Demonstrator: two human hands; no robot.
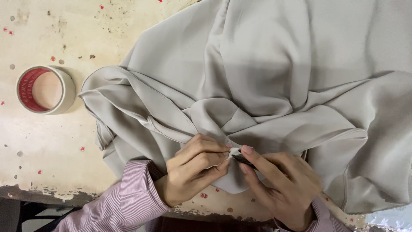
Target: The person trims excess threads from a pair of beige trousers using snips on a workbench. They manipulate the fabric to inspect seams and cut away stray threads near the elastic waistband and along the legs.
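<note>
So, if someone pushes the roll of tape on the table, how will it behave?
The roll of tape lies flat on its side on the table, so it would probably slide, not roll. Its hollow core suggests it is light. Set on edge, it would likely roll.

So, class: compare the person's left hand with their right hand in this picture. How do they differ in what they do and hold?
The left hand pinches a fold of the grey fabric with bare fingertips; the right hand grips a small dark tool pointed at that spot. The left hand sits curled nearer the tape roll; the right is further from it. Both wear striped sleeves and meet at the same fold.
</note>
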